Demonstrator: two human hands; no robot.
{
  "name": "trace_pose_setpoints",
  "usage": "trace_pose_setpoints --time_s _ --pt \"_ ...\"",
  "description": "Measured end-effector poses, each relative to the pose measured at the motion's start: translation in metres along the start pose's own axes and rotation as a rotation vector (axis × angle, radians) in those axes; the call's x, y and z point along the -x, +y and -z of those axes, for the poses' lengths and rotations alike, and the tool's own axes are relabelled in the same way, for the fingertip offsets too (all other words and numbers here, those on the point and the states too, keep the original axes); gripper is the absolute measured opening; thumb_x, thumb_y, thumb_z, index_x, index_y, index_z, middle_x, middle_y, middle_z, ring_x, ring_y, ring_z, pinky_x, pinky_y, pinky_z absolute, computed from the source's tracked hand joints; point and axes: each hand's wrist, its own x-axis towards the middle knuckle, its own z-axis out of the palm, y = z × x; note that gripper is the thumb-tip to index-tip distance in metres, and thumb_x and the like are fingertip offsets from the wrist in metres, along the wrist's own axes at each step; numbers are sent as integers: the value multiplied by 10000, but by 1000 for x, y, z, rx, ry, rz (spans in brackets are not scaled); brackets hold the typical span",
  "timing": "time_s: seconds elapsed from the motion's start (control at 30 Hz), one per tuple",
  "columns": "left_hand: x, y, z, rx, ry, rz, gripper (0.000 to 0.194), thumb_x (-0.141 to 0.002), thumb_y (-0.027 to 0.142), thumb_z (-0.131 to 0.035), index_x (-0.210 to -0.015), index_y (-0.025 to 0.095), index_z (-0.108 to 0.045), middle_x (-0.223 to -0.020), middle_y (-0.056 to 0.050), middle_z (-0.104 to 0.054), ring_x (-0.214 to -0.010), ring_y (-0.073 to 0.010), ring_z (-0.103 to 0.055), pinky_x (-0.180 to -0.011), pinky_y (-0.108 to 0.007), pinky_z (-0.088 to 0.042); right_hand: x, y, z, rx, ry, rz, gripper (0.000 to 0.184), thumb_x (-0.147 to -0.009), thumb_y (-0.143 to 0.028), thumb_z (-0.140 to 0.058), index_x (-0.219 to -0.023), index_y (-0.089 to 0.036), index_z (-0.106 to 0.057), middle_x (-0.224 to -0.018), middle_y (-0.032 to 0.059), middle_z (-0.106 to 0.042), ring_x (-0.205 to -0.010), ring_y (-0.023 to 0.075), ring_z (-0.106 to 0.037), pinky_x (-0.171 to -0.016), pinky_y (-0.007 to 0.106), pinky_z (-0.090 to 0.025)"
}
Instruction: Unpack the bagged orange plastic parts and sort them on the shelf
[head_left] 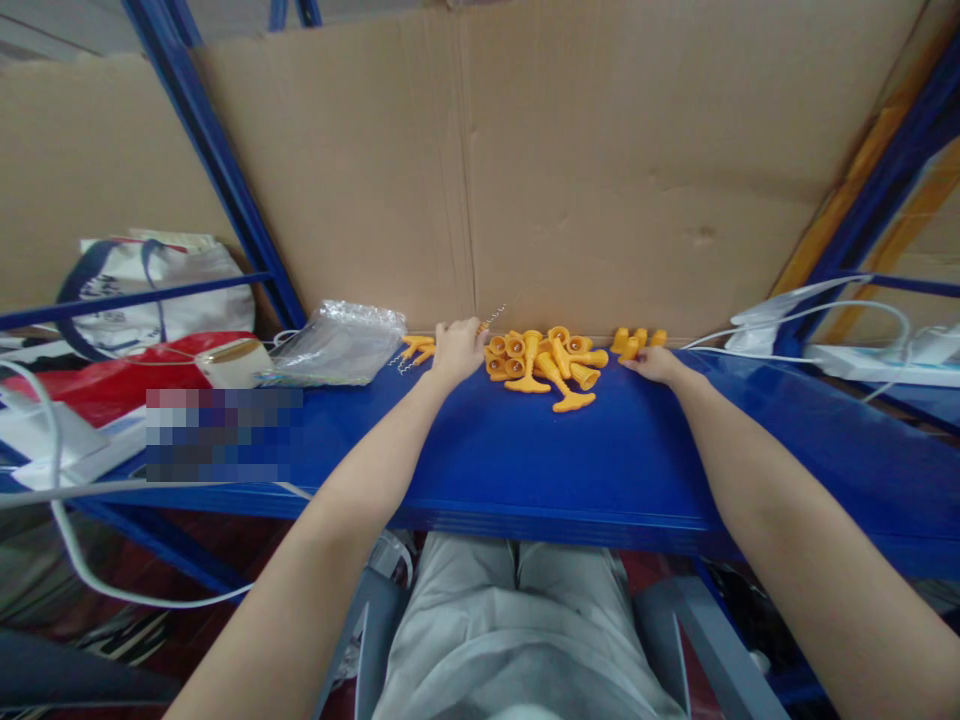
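My left hand (457,350) is closed around a corkscrew (495,316) whose metal spiral points up and to the right; its handle is mostly hidden by my fingers. Left of that hand, yellow-handled corkscrews (417,348) lie with their spirals toward the plastic bag. A pile of yellow plastic parts (559,355), some hollow and cone-shaped and some T-handled, sits between my hands. On the right, my right hand (658,366) has its fingers closed at a small yellow cap (630,348), in front of several similar short pieces (640,337).
The blue tabletop (555,470) backs onto a cardboard wall (600,170). At left are a clear plastic bag (341,345), a red bag (150,365), a white tote (180,285) and a cable (56,440). A white power strip (885,365) lies at right.
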Motion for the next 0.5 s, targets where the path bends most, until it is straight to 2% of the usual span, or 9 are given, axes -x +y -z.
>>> trace_pose_setpoints --time_s 0.17,0.23,0.33,0.4,0.5 --pt "-1 -3 8 -1 77 114 262 -976 196 -392 -1088 182 -629 -1270 -175 -623 -1203 -322 -572 -975 -446 -398 3 -11 0 47 -102 -79 498 -1021 -363 -402 -1283 -17 -648 -1301 266 -638 -1285 366 -575 -1038 458 -468" --pt "-3 -7 9 24 95 193 297 -981 184 -372 -1144 190 -620 -1272 -171 -631 -1190 -316 -595 -951 -433 -416 5 -14 1 61 -109 -110 544 -1023 -378 -374 -1338 4 -599 -1336 295 -604 -1318 384 -542 -1052 478 -447" --pt "-6 -16 6 74 98 299 310 -985 195 -368 -1182 197 -607 -1152 -146 -702 -1124 -304 -648 -920 -408 -440 6 -19 1 71 -114 -129 578 -1017 -388 -352 -1379 11 -559 -1346 330 -580 -1316 411 -532 -1052 525 -428" --pt "-10 -27 1 99 109 352 298 -979 217 -387 -1179 195 -607 -1090 -138 -726 -1102 -306 -664 -904 -399 -455 5 -21 1 72 -111 -132 580 -1016 -376 -348 -1402 13 -535 -1352 338 -572 -1310 411 -535 -1054 537 -418" --pt "-16 -48 -8 159 139 415 322 -969 211 -383 -1224 211 -580 -1104 -118 -731 -1083 -275 -676 -870 -369 -486 4 -22 0 69 -100 -146 568 -1019 -359 -349 -1412 10 -528 -1362 331 -566 -1307 400 -541 -1052 518 -420"
